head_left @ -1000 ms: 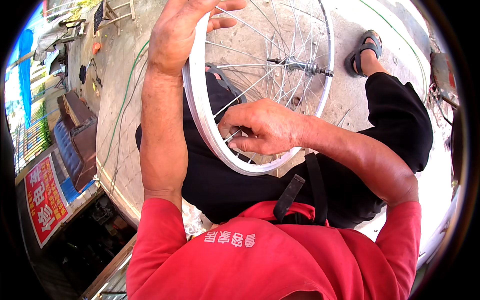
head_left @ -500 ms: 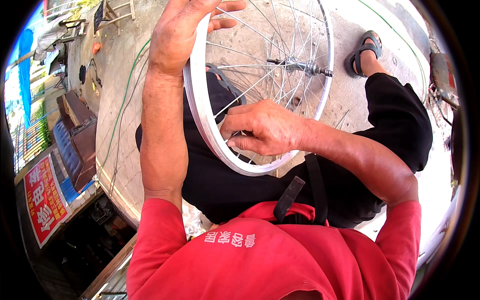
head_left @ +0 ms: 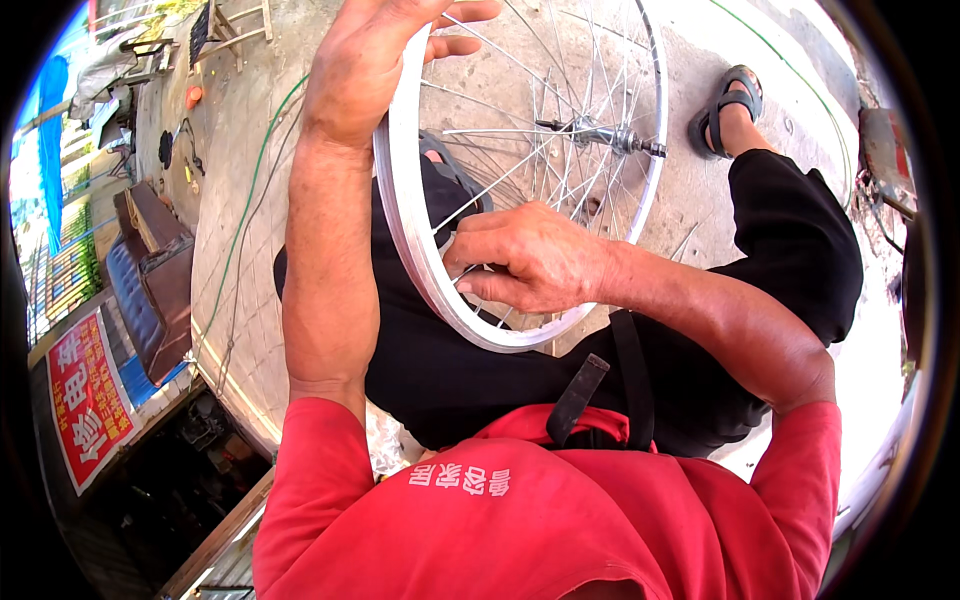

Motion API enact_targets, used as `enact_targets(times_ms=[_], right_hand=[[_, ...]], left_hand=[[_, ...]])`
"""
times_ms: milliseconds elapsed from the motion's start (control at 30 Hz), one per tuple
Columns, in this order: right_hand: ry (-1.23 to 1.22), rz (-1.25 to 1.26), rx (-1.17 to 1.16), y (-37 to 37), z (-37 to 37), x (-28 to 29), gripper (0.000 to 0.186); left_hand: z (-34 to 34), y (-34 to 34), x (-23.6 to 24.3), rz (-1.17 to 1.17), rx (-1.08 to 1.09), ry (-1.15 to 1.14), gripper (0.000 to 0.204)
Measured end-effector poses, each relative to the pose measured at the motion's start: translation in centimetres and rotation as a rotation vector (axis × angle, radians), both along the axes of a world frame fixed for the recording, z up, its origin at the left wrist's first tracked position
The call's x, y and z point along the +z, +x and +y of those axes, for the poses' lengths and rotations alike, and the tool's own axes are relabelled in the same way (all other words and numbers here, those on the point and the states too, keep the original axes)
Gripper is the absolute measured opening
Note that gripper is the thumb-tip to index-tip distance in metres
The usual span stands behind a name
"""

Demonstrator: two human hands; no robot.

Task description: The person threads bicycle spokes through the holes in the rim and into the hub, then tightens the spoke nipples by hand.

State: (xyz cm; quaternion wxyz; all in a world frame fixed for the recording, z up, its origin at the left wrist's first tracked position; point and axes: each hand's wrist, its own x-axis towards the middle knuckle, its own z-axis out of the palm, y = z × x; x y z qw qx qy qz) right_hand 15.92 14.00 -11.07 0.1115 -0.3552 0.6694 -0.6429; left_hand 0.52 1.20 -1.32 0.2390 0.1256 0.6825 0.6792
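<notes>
A bare bicycle wheel without a tyre stands tilted over my lap, its silver rim (head_left: 400, 190) nearest me on the left and bottom. Thin spokes run to the metal hub (head_left: 597, 132); one spoke's end (head_left: 446, 131) stops short of the rim. My left hand (head_left: 362, 75) grips the rim at the upper left, palm outside and fingers reaching over to the inner side. Close to the rim's lower inner edge, my right hand (head_left: 535, 255) is closed in a pinch among the spokes. Whatever lies between its fingertips is hidden.
Black trousers (head_left: 800, 230) and a sandalled foot (head_left: 727, 110) are to the right of the wheel. A green cord (head_left: 258, 165) crosses the concrete ground on the left. Beyond it are a worn brown and blue seat (head_left: 145, 290) and a red sign (head_left: 92, 400).
My left hand and the rim's left side have shifted slightly to the right. The right hand keeps its pinch in nearly the same place.
</notes>
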Motion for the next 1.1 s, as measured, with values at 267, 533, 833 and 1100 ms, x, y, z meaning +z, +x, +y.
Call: enact_targets(times_ms=[267, 533, 833, 1100], right_hand=[[0.049, -0.03, 0.066, -0.6, 0.9, 1.0, 0.018], [-0.034, -0.09, 0.014, -0.5, 0.5, 0.5, 0.017], [-0.152, -0.259, -0.236, -4.5, 2.9, 2.3, 0.018], [-0.378, -0.447, -0.213, -7.0, 1.4, 3.7, 0.017]], left_hand=[[0.5, -0.9, -0.1, -0.002, 0.002, -0.04, 0.063], [0.8, -0.8, 0.3, 0.093, 0.065, -0.057, 0.066], [0.8, 2.7, 2.2, 0.29, 0.049, -0.209, 0.071], [1.3, 2.9, 2.7, 0.262, 0.098, -0.253, 0.062]])
